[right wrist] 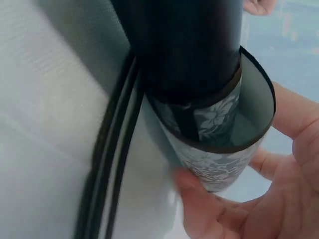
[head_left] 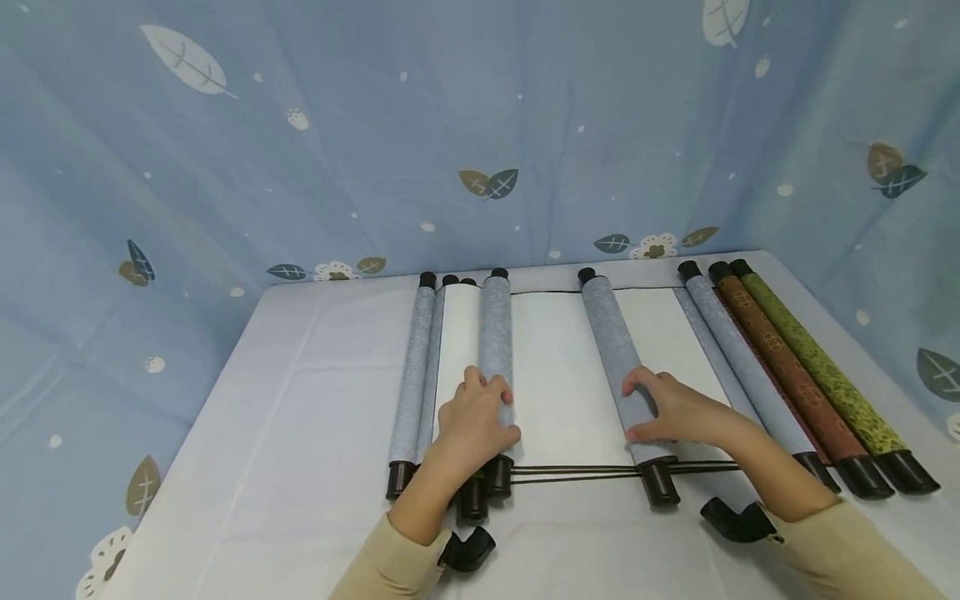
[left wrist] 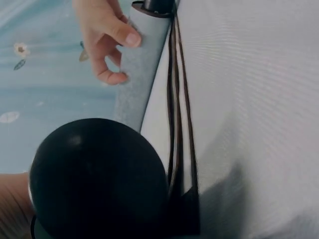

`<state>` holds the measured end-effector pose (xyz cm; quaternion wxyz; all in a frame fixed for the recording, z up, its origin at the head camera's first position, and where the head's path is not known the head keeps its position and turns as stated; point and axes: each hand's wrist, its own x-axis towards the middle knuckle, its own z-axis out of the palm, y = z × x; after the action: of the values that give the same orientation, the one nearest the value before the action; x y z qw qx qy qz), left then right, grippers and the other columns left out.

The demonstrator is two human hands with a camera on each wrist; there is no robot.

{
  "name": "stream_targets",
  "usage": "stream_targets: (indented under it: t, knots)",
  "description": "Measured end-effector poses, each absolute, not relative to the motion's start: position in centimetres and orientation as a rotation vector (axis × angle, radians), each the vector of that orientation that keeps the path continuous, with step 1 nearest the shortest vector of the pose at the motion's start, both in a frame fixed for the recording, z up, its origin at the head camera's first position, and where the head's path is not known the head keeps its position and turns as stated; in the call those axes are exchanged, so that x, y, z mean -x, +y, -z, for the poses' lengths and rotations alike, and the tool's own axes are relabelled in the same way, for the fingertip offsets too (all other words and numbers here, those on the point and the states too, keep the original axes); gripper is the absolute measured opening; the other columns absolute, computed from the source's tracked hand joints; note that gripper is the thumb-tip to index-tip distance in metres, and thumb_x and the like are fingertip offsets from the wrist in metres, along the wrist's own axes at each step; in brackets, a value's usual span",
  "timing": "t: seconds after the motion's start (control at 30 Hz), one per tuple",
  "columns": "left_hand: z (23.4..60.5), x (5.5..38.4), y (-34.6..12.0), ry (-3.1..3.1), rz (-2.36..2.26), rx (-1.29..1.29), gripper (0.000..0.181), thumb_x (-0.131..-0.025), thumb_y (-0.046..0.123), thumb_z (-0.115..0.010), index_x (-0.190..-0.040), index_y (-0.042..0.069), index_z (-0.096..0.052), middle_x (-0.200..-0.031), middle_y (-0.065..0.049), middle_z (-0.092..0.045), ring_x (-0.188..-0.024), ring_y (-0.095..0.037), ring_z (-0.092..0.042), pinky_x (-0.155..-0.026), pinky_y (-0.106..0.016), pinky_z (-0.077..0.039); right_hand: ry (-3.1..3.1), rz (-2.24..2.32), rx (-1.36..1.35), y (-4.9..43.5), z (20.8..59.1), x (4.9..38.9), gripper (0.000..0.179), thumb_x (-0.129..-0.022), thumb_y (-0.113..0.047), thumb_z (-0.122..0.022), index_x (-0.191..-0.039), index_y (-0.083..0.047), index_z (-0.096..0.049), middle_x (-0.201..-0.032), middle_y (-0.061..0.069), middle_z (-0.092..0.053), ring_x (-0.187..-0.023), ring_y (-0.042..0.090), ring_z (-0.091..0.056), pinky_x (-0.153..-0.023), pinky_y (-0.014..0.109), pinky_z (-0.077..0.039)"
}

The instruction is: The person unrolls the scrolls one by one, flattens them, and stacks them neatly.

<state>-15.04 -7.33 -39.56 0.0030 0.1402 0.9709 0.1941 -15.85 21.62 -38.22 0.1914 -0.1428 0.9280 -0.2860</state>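
Unrolled hanging scrolls with white paper [head_left: 555,375] lie across the white table. My left hand [head_left: 468,425] grips a grey-blue scroll roll [head_left: 496,329] near its lower end, fingers curled over it. In the left wrist view a black knob [left wrist: 99,174] fills the lower left and hides most of that hand. My right hand [head_left: 678,408] holds a second grey-blue scroll roll [head_left: 606,325], which slants slightly. In the right wrist view its patterned backing [right wrist: 214,164] is wound loosely, with a gap at the end, and thumb and fingers grasp it from opposite sides.
Another grey roll [head_left: 412,367] lies left of my left hand. At the right are a grey roll [head_left: 738,358], a brown scroll [head_left: 780,358] and a green scroll [head_left: 821,362]. Dark cords [head_left: 570,475] run along the near edge of the paper. A blue patterned curtain [head_left: 420,125] hangs behind.
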Motion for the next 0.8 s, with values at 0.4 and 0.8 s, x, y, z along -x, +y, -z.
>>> stream_targets:
  t: [0.4, 0.8]
  knots:
    - [38.5, 14.9, -8.7, 3.003, -0.516, -0.662, 0.033, -0.083, 0.014, -0.058, -0.114, 0.016, -0.069, -0.134, -0.017, -0.036, -0.099, -0.030, -0.037, -0.071, -0.035, -0.033, 2.638, 0.786, 0.476, 22.7, 38.5, 15.5, 0.048, -0.079, -0.017, -0.069, -0.125, -0.008, -0.058, -0.134, 0.044, -0.023, -0.118, 0.061, -0.036, -0.080, 0.063, -0.042]
    - [38.2, 14.9, -9.5, 3.134, -0.612, -0.541, 0.031, -0.071, 0.040, -0.081, -0.093, 0.021, -0.071, -0.127, -0.013, -0.042, -0.102, -0.031, -0.048, -0.079, -0.044, -0.043, 2.704, 0.703, 0.365, 22.9, 38.5, 15.0, 0.059, -0.074, -0.044, -0.078, -0.118, -0.016, -0.050, -0.129, 0.037, -0.034, -0.099, 0.042, -0.054, -0.069, 0.048, -0.047]
